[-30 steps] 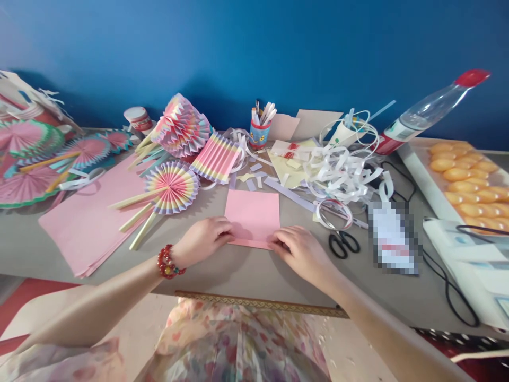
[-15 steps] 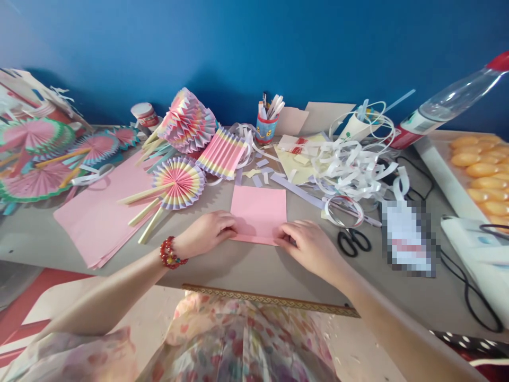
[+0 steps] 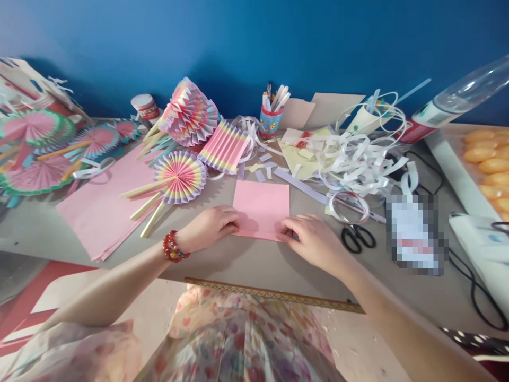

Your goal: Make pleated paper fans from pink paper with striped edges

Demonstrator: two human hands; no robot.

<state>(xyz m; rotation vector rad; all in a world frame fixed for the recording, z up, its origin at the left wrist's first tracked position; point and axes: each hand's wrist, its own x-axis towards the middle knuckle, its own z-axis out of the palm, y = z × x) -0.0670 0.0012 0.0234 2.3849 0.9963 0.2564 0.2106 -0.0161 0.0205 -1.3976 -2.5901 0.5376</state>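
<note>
A pink sheet of paper (image 3: 261,207) lies flat on the grey table in front of me, with a narrow fold along its near edge. My left hand (image 3: 212,227) pinches the near left corner, fingers pressed together; a red bead bracelet is on that wrist. At the near right corner, my right hand (image 3: 305,236) has its curled fingers closed on the paper. Left of the sheet lies a round pleated paper fan (image 3: 180,177) with wooden sticks, and behind it a pleated strip (image 3: 225,147).
Black-handled scissors (image 3: 358,238) and a tape roll (image 3: 349,207) lie right of my right hand. Curled white strips (image 3: 353,159), a pen cup (image 3: 271,121) and a tilted bottle (image 3: 449,103) stand behind. Stacked pink sheets (image 3: 105,204) lie at left.
The view has shifted slightly. Both hands stay at the near corners of the pink sheet, and its folded near edge looks slightly flatter.
</note>
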